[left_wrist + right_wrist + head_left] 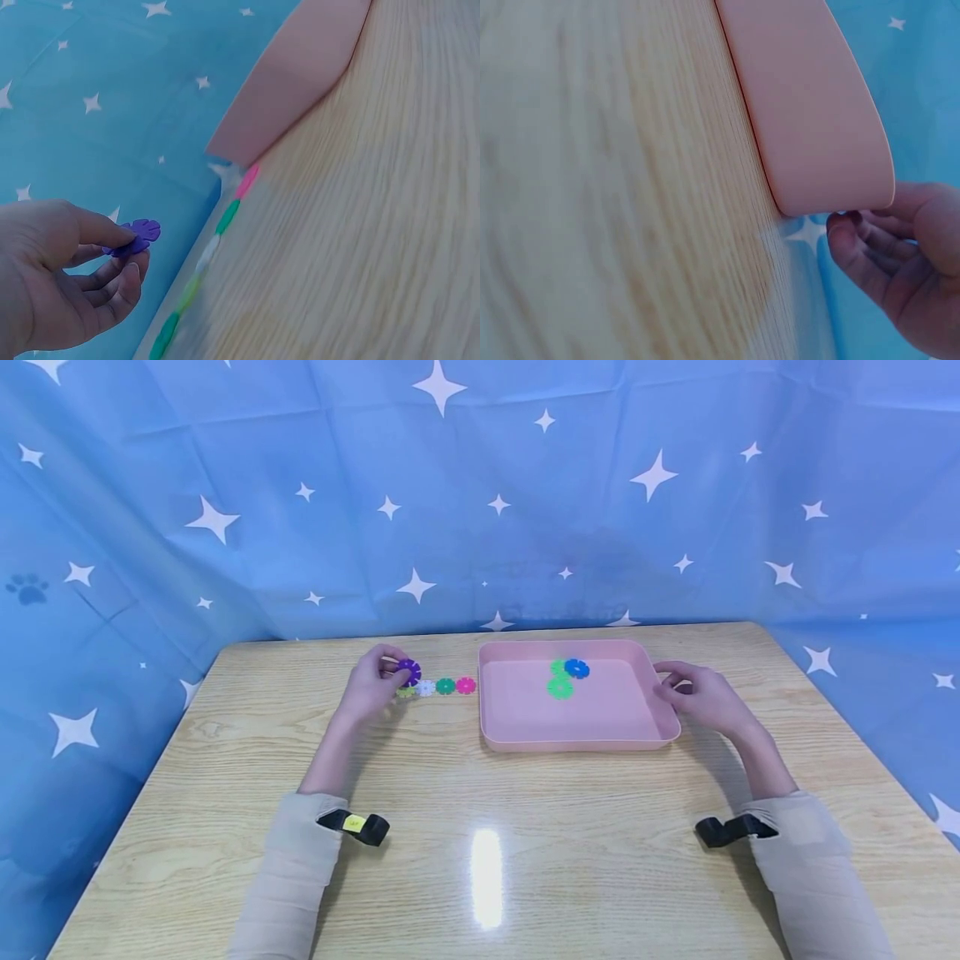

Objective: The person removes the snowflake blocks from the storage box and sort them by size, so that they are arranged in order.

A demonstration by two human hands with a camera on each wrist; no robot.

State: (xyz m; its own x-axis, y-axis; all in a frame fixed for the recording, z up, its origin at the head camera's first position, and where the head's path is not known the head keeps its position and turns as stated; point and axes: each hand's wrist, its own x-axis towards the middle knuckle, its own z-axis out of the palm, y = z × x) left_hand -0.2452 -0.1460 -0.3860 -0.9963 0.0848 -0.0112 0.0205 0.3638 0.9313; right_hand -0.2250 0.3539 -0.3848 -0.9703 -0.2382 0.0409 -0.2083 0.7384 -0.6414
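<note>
My left hand (372, 681) pinches a purple flower-shaped plastic disc (140, 234) between thumb and fingers, just above the table. Below it lies a row of notched discs: a pink disc (466, 686), a green disc (446, 686), a white disc (426, 687) and a yellow-green disc (189, 292). Another green disc (164, 337) shows at the row's near end in the left wrist view; the left hand hides it from the head view. My right hand (703, 695) holds the right wall of a shallow pink tray (577, 746), its fingers curled at the edge.
Inside the tray lie a blue disc (577, 669) and two light green discs (560, 687), close together. The row of discs ends near the tray's left wall. A wooden table (420, 793) carries everything, and a blue starry curtain (480, 543) hangs behind it.
</note>
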